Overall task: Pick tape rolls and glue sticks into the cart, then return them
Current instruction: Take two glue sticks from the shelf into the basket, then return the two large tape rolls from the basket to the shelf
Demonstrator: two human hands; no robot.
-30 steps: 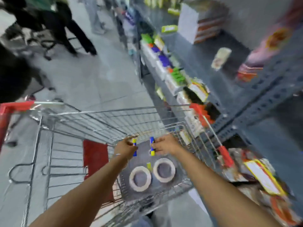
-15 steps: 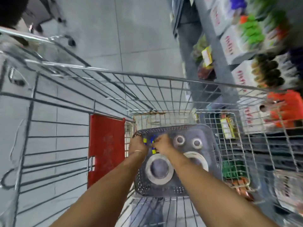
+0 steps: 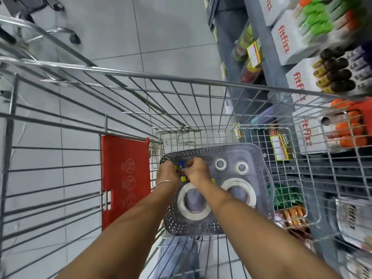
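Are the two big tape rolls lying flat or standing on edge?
Flat: both big tape rolls show round holes facing up in the grey basket.

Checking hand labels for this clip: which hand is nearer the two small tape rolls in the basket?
Right. The right hand sits just left of the small tape rolls; the left hand is farther left, at the basket edge, beyond the right.

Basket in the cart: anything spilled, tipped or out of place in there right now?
Nothing stands out. The grey basket sits level in the cart. Two large tape rolls and two small tape rolls lie flat inside. Both hands, left hand and right hand, are closed around the blue-and-yellow glue sticks at the basket's far-left corner.
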